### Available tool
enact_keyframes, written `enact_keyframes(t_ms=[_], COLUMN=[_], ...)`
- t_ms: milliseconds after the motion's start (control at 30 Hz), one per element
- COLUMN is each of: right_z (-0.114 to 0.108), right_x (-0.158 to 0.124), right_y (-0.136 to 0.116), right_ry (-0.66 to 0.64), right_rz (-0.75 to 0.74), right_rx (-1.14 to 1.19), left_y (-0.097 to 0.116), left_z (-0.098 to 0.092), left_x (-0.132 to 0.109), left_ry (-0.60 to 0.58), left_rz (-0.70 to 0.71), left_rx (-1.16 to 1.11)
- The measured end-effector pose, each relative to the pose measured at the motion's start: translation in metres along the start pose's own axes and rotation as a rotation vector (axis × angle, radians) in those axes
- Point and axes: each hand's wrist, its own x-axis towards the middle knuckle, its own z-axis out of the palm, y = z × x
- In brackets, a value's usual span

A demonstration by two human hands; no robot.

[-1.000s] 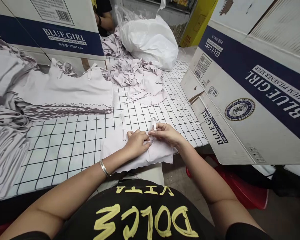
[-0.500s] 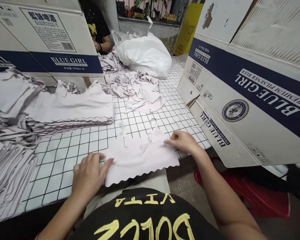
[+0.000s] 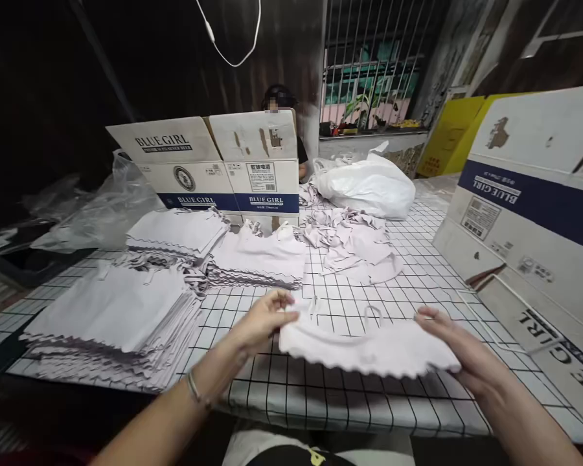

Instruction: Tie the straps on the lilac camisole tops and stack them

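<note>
A pale lilac strappy garment [image 3: 369,349] with a scalloped hem hangs just above the checked table [image 3: 350,401], stretched between both hands. My left hand [image 3: 262,318] pinches its left edge, fingers closed on the cloth. At the garment's right edge my right hand [image 3: 454,346] holds it from beneath with fingers extended along the fabric. Its two thin straps stick up behind the top edge.
Flat stacks of the same garments lie at left [image 3: 116,310] and middle [image 3: 260,259]. A loose heap [image 3: 354,243] and a white bag [image 3: 369,184] sit behind. Blue Girl cartons stand at back [image 3: 208,168] and right [image 3: 539,226]. Another person sits behind the back carton.
The garment lay flat at the table's near edge; both hands have now lifted it off the table and carried it leftward. My head has tilted up, showing the room.
</note>
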Motion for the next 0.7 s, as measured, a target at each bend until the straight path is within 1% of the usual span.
enact_keyframes(t_ms=[33,67,100,200,233,267,300,333,367,400,467,533,600,633,700], right_z=[0.013,0.028,0.045,0.102,0.121,0.139,0.157,0.172,0.186,0.198,0.215,0.224,0.227,0.228,0.229], right_x=[0.011,0.024,0.037,0.076,0.087,0.098,0.109,0.119,0.129,0.138,0.154,0.166,0.174,0.176,0.178], right_y=[-0.02,-0.042,-0.065,-0.132,-0.149,-0.16,-0.165,-0.164,-0.157,-0.144,-0.107,-0.067,-0.036,-0.026,-0.015], right_ry=[0.003,-0.006,-0.013,-0.1,-0.129,-0.159,-0.189,-0.218,-0.241,-0.258,-0.267,-0.258,-0.24,-0.228,-0.199], right_rz=[-0.044,-0.097,-0.158,-0.346,-0.396,-0.43,-0.44,-0.43,-0.408,-0.379,-0.329,-0.3,-0.29,-0.296,-0.332], right_rx=[0.011,0.032,0.067,0.189,0.223,0.245,0.25,0.238,0.201,0.147,0.023,-0.071,-0.139,-0.173,-0.242], left_y=[0.022,0.045,0.07,0.143,0.163,0.177,0.186,0.189,0.186,0.178,0.15,0.117,0.091,0.082,0.071], left_z=[-0.014,-0.029,-0.046,-0.1,-0.117,-0.133,-0.147,-0.158,-0.167,-0.173,-0.181,-0.184,-0.186,-0.186,-0.186], left_x=[0.008,0.017,0.028,0.064,0.076,0.087,0.098,0.109,0.118,0.126,0.138,0.146,0.15,0.152,0.153], left_ry=[0.015,0.049,0.098,0.292,0.362,0.418,0.482,0.528,0.556,0.568,0.55,0.524,0.51,0.505,0.497], left_rz=[0.019,0.039,0.087,0.264,0.291,0.308,0.307,0.269,0.21,0.139,-0.006,-0.092,-0.156,-0.176,-0.187], left_rx=[-0.031,-0.001,0.069,0.323,0.416,0.529,0.682,0.854,1.024,1.172,1.357,1.411,1.451,1.465,1.486])
